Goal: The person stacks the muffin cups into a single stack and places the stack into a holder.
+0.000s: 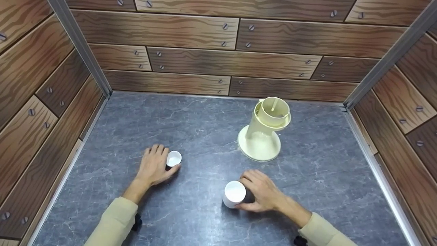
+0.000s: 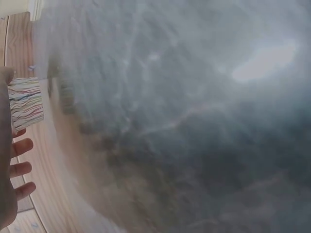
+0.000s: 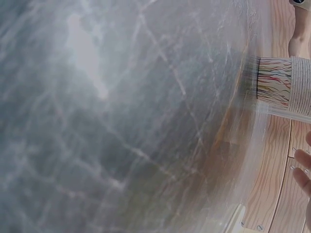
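In the head view my left hand [image 1: 155,165] holds a small white paper cup [image 1: 174,159] between thumb and fingers; the cup's mouth faces up. The left wrist view shows wavy coloured lines on this cup [image 2: 26,102], with the other fingers [image 2: 22,170] spread beside it. My right hand [image 1: 261,191] holds a taller stack of white paper cups [image 1: 235,192], thumb on the near side and fingers on the far side. From the right wrist, the stack [image 3: 274,82] shows the same coloured lines below several close rims; some fingers [image 3: 302,179] stand apart from it.
Beyond my right hand stands a pale green holder [image 1: 261,140] with a wide round base and a ring-shaped open top. The grey marbled table [image 1: 191,119] is bounded by wood-patterned walls [image 1: 191,61] at the back and both sides, with metal corner strips.
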`<state>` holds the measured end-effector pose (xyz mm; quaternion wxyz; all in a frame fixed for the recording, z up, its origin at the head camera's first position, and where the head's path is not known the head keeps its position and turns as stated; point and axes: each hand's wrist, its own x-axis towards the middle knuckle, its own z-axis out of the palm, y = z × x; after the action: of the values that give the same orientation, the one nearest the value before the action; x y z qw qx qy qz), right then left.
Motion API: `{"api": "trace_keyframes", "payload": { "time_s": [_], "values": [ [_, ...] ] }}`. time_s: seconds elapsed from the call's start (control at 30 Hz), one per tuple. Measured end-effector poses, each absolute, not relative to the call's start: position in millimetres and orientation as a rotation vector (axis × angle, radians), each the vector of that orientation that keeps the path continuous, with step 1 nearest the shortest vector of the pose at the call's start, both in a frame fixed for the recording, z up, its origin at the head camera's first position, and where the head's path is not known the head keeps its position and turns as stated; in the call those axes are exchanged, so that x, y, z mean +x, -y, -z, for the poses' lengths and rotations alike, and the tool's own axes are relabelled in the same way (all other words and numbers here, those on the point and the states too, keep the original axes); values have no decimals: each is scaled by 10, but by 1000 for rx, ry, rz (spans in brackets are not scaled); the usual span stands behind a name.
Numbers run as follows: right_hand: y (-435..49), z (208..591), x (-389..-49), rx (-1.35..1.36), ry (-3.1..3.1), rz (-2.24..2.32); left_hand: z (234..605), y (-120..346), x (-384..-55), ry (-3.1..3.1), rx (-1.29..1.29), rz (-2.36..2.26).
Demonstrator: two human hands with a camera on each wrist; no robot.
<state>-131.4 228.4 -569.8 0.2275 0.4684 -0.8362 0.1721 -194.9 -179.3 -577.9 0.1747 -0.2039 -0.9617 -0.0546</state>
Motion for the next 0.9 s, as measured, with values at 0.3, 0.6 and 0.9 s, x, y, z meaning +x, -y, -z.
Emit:
{"api": "trace_keyframes", "payload": {
  "time_s": [0.3,0.6,0.9],
  "values": [
    [-2289,5702,-1319,1290,2309,-465,5706,1691,-1940,2720,-624,134],
    [-2291,5705,-1320,1295,2312,-462,5652,1579,-1926,2676,-686,134],
    [-2289,5700,-1321,1298,2311,-468,5596,1473,-1890,2625,-745,176]
  ]
}}
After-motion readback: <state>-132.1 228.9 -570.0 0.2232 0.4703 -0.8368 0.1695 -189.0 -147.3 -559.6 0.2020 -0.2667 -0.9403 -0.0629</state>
